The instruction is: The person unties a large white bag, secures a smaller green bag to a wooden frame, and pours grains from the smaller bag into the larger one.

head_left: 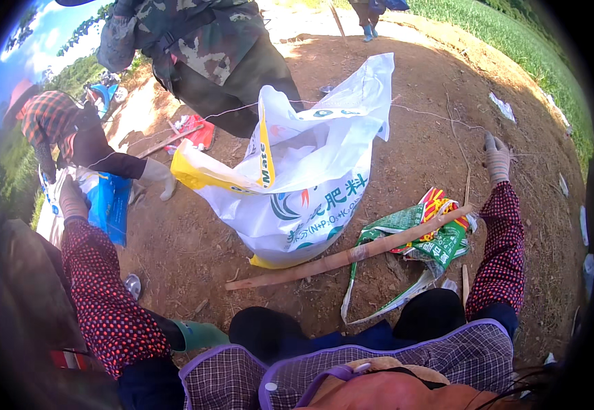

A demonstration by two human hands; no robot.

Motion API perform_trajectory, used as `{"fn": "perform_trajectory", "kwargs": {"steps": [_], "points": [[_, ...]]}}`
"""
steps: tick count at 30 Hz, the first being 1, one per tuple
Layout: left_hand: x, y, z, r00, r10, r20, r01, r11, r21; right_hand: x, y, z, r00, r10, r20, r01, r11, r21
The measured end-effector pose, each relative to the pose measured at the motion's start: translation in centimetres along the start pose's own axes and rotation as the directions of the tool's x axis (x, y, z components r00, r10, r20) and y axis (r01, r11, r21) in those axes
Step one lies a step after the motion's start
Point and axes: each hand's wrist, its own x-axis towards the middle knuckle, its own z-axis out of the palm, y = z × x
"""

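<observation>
A thin pale string runs in a wide span across the top of my view, passing over a large white woven fertilizer sack. My left hand, in a light knit glove, is closed on the string's left end, close to a blue and white bag. Far out to the right, my gloved right hand pinches the other end, with a loose tail beyond the fingers. The sack stands upright on the soil with its mouth gaping; white contents show faintly inside.
A wooden stick lies in front of the sack, across a crumpled green sack. One person in camouflage stands behind the sack; another in a checked shirt bends at left. Red plastic and scraps lie about.
</observation>
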Motion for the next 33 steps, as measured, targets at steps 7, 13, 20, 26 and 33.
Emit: {"fn": "perform_trajectory", "kwargs": {"steps": [7, 13, 20, 26, 33], "points": [[-18.0, 11.1, 20.5, 0.694, 0.479, 0.538, 0.043, 0.719, -0.694, -6.9, -14.5, 10.5, 0.942, -0.173, 0.289, -0.275, 0.1, 0.956], [-26.5, 9.5, 33.7, 0.335, 0.57, 0.75, -0.767, 0.627, -0.134, -13.8, -21.8, 16.5, 0.717, -0.228, 0.658, -0.284, 0.767, 0.575], [-34.1, 3.0, 36.3, 0.03, -0.299, 0.954, -0.939, 0.32, 0.13, -15.9, -16.2, 13.7, 0.281, -0.249, 0.927, -0.307, 0.891, 0.333], [-35.3, 4.3, 36.1, 0.184, -0.48, 0.858, -0.945, 0.153, 0.288, -13.0, -11.6, 13.5, 0.282, -0.848, 0.448, -0.806, 0.044, 0.591], [-35.4, 1.9, 33.6, 0.03, -0.47, 0.882, -0.873, 0.417, 0.252, -11.8, -15.2, 14.1, 0.819, -0.198, 0.539, -0.527, 0.113, 0.843]]}}
